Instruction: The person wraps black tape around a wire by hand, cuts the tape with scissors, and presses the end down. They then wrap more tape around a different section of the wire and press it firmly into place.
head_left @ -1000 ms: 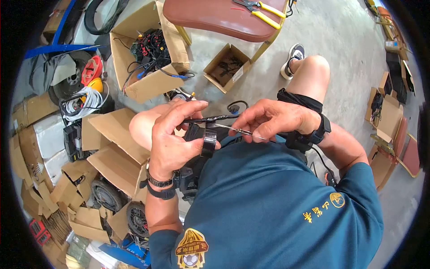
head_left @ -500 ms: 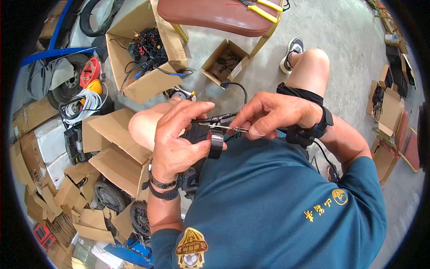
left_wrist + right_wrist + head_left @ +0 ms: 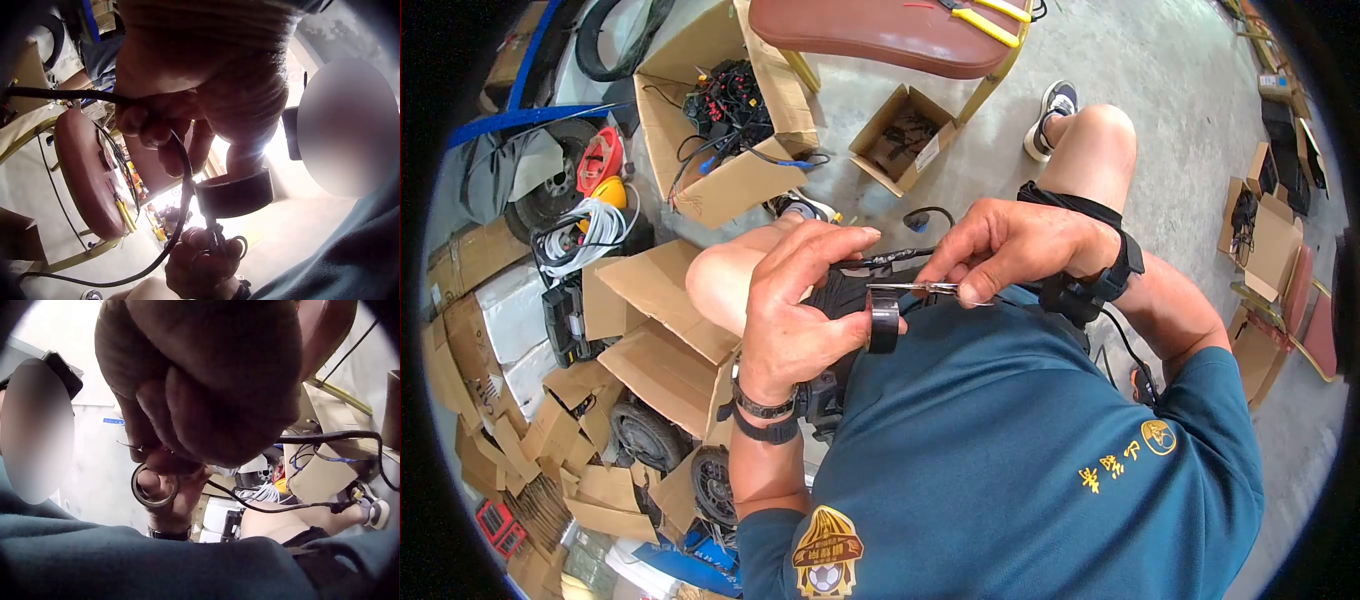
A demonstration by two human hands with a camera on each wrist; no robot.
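Note:
My left hand (image 3: 795, 310) has a roll of black tape (image 3: 883, 322) around its thumb. A black cable (image 3: 183, 209) passes through its curled fingers in the left wrist view. Small metal scissors (image 3: 920, 288) are pinched in my right hand (image 3: 1030, 255), lying nearly level just above the roll, blades toward the left hand. In the left wrist view the scissors' finger loops (image 3: 241, 247) show at the right hand (image 3: 200, 269). A wrapped, shiny stretch of cable (image 3: 895, 257) runs between the hands. The right wrist view shows the tape ring (image 3: 139, 487) side-on; whether the blades touch tape is unclear.
Ahead stands a brown chair (image 3: 880, 40) with yellow-handled pliers (image 3: 985, 27) on its seat. On the floor are a box of tangled wires (image 3: 745, 190), a smaller box (image 3: 930, 155) and, at left, piled cardboard, wheels and coiled white cable (image 3: 585, 238).
The scissors have turned from a slant to nearly level and now lie close above the tape roll. The left hand and roll shifted slightly right. The cable's loop rose, then dropped back.

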